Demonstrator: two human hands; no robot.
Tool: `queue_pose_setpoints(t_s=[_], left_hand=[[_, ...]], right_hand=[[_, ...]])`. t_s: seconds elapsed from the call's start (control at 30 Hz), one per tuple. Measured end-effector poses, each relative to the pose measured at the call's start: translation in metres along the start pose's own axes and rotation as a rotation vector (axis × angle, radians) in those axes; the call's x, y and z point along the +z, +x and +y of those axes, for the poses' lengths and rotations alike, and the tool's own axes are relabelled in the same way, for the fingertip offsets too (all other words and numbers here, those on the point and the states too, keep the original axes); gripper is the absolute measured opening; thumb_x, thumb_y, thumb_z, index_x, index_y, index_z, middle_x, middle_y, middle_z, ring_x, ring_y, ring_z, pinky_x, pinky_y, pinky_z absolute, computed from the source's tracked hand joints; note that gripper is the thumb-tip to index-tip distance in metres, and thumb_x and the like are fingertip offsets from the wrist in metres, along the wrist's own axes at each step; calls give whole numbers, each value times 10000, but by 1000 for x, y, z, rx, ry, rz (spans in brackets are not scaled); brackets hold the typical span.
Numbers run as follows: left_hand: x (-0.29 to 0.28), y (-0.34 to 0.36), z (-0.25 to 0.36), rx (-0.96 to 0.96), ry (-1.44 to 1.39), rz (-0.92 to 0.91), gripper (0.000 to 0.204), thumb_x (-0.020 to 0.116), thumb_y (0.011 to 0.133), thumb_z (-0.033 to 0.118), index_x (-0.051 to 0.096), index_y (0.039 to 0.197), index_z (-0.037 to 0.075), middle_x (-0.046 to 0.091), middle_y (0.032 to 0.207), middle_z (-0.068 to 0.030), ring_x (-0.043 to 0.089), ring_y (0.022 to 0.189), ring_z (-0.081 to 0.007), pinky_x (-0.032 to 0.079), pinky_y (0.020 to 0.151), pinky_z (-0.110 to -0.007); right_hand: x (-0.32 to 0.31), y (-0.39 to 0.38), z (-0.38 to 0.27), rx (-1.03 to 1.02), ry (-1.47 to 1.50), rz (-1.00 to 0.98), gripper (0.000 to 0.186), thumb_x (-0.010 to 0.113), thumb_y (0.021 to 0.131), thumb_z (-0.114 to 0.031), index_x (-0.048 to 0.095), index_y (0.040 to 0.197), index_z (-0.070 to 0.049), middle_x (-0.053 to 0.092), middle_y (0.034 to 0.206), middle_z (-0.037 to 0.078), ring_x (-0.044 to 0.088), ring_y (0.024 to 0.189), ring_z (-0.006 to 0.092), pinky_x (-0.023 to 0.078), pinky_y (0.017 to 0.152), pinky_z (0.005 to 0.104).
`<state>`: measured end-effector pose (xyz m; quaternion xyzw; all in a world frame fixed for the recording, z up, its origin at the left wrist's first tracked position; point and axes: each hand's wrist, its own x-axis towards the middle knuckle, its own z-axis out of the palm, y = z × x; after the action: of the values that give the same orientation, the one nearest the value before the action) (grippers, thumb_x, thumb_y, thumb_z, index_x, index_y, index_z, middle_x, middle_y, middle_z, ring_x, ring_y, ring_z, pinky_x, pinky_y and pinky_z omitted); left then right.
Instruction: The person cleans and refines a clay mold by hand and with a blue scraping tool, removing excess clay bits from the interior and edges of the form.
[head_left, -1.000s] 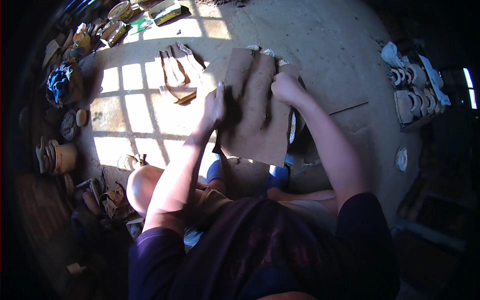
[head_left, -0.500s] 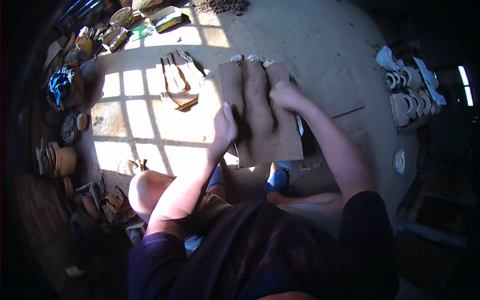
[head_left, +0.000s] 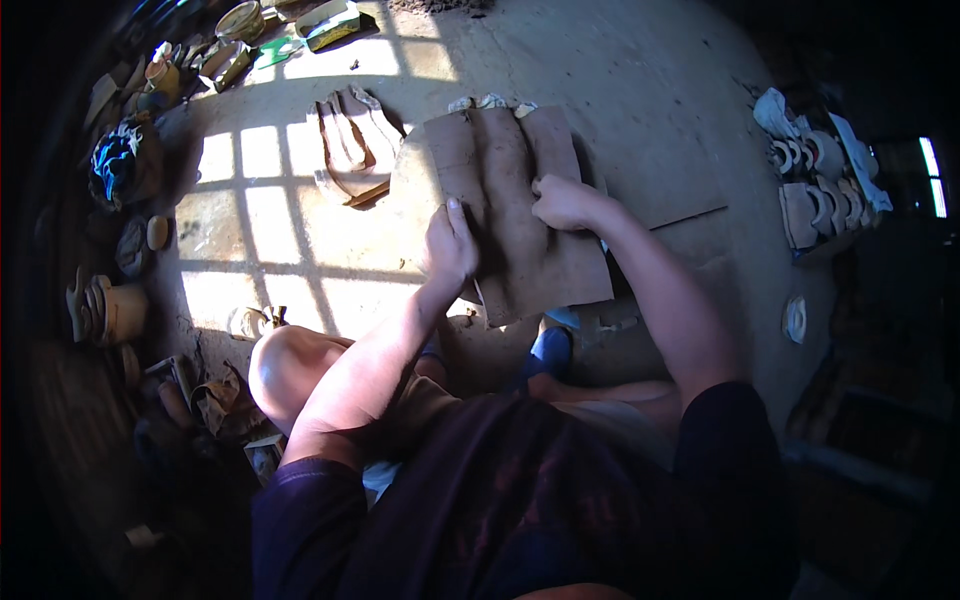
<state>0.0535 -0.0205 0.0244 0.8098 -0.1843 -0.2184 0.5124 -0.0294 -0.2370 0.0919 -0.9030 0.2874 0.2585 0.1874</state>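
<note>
Since the earlier frame, the right hand (head_left: 570, 202) has slid a little down and left over the clay sheet (head_left: 535, 278), and the sheet itself has shifted, its lower right corner now higher and its left part spread into the sunlight. From where I watch, the fingers of that hand are curled closed into a fist, knuckles and thumb against the furrow just right of the middle ridge (head_left: 507, 180); I see nothing inside them. I read the change as contact passing to a lower stretch of the furrow, with the ridge standing clearly along most of the sheet.

On the other side, the left hand (head_left: 450, 245) is at the lower left part of the sheet with its thumb pointing up. I cannot tell whether its fingers grip, since they are hidden from me.

I have the sheet low over the floor (head_left: 660, 130), in front of the knees; what carries it is covered, though whitish lumps (head_left: 491, 101) peek out along its far edge. Just beyond its far left corner, a ridged brown piece (head_left: 352, 150) lies on the floor. Toward the floor's right edge stand curved pieces (head_left: 840, 203), well apart from both hands.
</note>
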Motion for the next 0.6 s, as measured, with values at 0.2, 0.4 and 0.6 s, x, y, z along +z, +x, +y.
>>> queue_pose_setpoints(t_s=[0.2, 0.4, 0.6], left_hand=[[-3, 7, 3, -23, 16, -31, 607, 313, 1131, 446, 699, 1138, -22, 709, 1062, -312, 662, 1031, -506, 495, 906, -561], [-17, 16, -5, -35, 1, -102, 589, 328, 1129, 439, 698, 1167, -18, 710, 1068, -314, 670, 1032, -497, 502, 909, -546], [-26, 25, -1, 0, 14, -87, 573, 401, 1114, 440, 704, 1150, -46, 716, 1016, -320, 687, 1002, -489, 513, 906, -525]], right_hand=[[22, -81, 7, -95, 118, 47, 846, 616, 865, -137, 282, 1612, 80, 708, 1202, 310, 739, 949, 374, 572, 875, 450], [-17, -106, -49, 179, 180, -335, 904, 602, 862, -165, 198, 1626, 101, 573, 1412, 375, 608, 1314, 414, 492, 1084, 406], [-46, -72, -16, 28, -15, -125, 865, 634, 803, -143, 356, 1598, 55, 604, 1432, 309, 631, 1302, 356, 496, 1087, 393]])
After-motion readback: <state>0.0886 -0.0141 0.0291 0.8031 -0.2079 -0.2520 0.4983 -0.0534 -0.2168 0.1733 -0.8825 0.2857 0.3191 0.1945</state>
